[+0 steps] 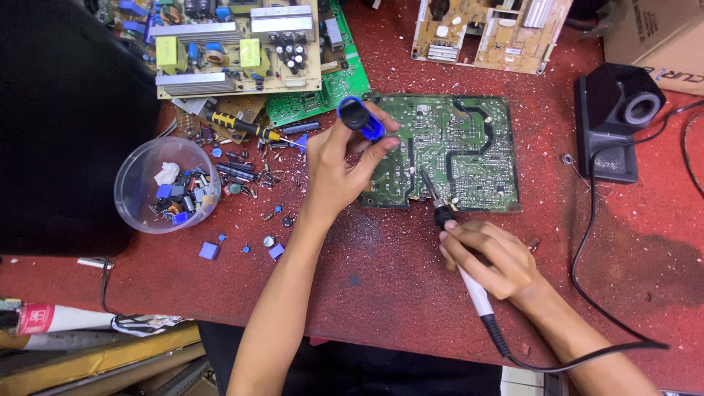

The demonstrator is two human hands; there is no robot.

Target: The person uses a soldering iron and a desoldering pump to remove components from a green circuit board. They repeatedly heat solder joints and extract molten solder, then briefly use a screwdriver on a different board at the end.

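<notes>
- Solder work on green circuit board (469,147), lying solder-side up on red desk (381,271), centre of view.
- Right hand (493,258) closed around soldering iron (447,227), pen-style; tip rests on board near its lower edge.
- Left hand (339,165) wrapped around blue-and-black desoldering pump (361,117), held upright at board's left edge; fingers overlap the board and seem to pin it.
- To do this well, by my reading: keep iron tip steady on one joint, bring pump nozzle just beside it, keep board pressed flat.
- Around: clear plastic bowl (167,185) of small parts at left; loose components (242,172) scattered between bowl and left forearm; yellow-handled screwdriver (238,125); other boards (242,44) stacked above.
- Black iron stand (612,121) at right; iron's cable (587,242) loops across desk near right wrist, could drag.
</notes>
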